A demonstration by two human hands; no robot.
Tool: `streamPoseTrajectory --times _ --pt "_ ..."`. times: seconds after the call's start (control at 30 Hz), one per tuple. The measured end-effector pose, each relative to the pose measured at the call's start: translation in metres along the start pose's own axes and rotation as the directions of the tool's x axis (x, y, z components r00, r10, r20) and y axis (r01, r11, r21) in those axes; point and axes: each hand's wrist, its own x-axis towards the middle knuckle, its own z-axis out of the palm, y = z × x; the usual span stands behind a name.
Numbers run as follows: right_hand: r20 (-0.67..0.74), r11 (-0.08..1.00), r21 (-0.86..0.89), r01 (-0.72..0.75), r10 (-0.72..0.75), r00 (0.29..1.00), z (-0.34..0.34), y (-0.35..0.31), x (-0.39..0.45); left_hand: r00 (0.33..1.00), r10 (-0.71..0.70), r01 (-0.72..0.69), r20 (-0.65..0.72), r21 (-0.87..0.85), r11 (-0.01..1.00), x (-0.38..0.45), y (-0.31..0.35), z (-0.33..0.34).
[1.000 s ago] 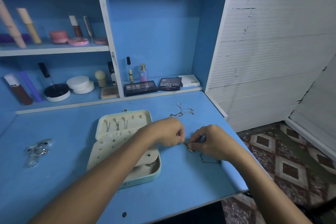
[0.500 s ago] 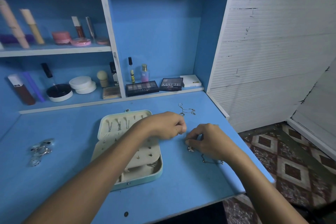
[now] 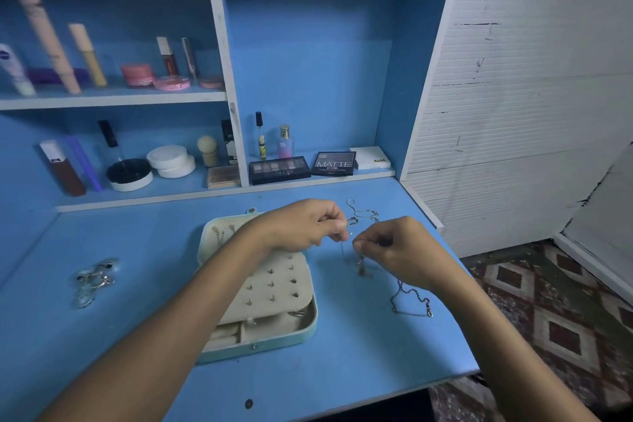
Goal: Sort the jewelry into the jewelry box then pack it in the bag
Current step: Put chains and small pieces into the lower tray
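Observation:
An open pale-teal jewelry box (image 3: 301,336) lies on the blue desk (image 3: 342,370), its cream insert studded with several earrings. My left hand (image 3: 305,226) reaches across the box and pinches one end of a thin necklace chain (image 3: 344,252). My right hand (image 3: 397,248) pinches the same chain close by; a small pendant hangs below, just above the desk. A dark beaded chain (image 3: 411,301) lies on the desk under my right wrist. Another silver chain (image 3: 361,212) lies behind my hands. A pile of silver rings (image 3: 94,279) sits at the left. No bag is in view.
Shelves behind the desk hold cosmetics: eyeshadow palettes (image 3: 279,169), small bottles (image 3: 284,142), round jars (image 3: 171,161) and tubes (image 3: 87,55). A white panelled wall (image 3: 531,96) stands to the right. The desk's right edge drops to a patterned floor (image 3: 565,319).
Both hands have lifted off the desk and moved back, raising the thin chain so its pendant hangs. The beaded chain formerly under my right hand now lies exposed.

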Motion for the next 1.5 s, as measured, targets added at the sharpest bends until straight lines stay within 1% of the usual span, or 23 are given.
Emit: streamPoseTrajectory --times 0.07,0.17,0.3,0.37,0.53,0.8,0.87,1.0,1.07,1.17,1.27,1.37,1.5 --pt "-0.006 1.0 0.017 0.007 -0.007 1.0 -0.003 -0.005 0.002 1.0 0.019 -0.02 -0.019 -0.056 0.998 -0.002 0.0 -0.005" --pt "-0.03 0.998 0.053 0.03 -0.028 0.999 -0.007 -0.013 0.006 0.999 0.023 -0.029 -0.036 -0.183 0.983 -0.007 0.002 -0.012" --pt "-0.025 0.991 0.131 0.037 -0.034 0.999 -0.009 -0.022 0.01 1.0 -0.003 -0.007 -0.027 -0.364 0.931 -0.014 0.004 -0.019" --pt "-0.017 0.986 0.163 0.041 -0.039 0.999 -0.009 -0.027 0.011 1.0 -0.013 0.002 -0.024 -0.422 0.907 -0.018 0.004 -0.023" --pt "-0.026 0.981 0.186 0.054 -0.049 0.998 -0.009 -0.031 0.014 0.999 -0.022 0.005 -0.036 -0.417 0.909 -0.031 -0.003 -0.037" --pt "0.007 0.957 0.288 0.028 -0.031 0.999 -0.006 -0.031 0.018 0.988 -0.009 -0.063 -0.156 -0.454 0.889 -0.056 -0.009 -0.071" --pt "0.021 0.951 0.31 0.023 -0.031 0.999 -0.003 -0.031 0.02 0.982 0.006 -0.099 -0.191 -0.482 0.87 -0.06 -0.011 -0.078" --pt "0.038 0.933 0.358 0.033 -0.05 0.998 0.003 -0.036 0.023 0.965 0.041 -0.189 -0.258 -0.579 0.793 -0.067 -0.014 -0.088" --pt "0.037 0.924 0.379 0.045 -0.064 0.997 0.005 -0.042 0.027 0.956 0.042 -0.213 -0.291 -0.587 0.781 -0.068 -0.012 -0.091" --pt "0.046 0.914 0.402 0.059 -0.085 0.995 0.009 -0.053 0.033 0.938 0.061 -0.253 -0.341 -0.556 0.792 -0.07 -0.007 -0.095" --pt "0.069 0.919 0.386 0.076 -0.111 0.991 0.014 -0.065 0.039 0.925 0.074 -0.274 -0.373 -0.518 0.81 -0.071 0.0 -0.1" --pt "0.083 0.913 0.396 0.094 -0.137 0.987 0.019 -0.076 0.043 0.919 0.062 -0.258 -0.389 -0.477 0.84 -0.072 0.004 -0.107" --pt "0.098 0.912 0.401 0.081 -0.131 0.987 0.027 -0.083 0.047 0.923 0.045 -0.223 -0.382 -0.437 0.872 -0.073 0.002 -0.109"
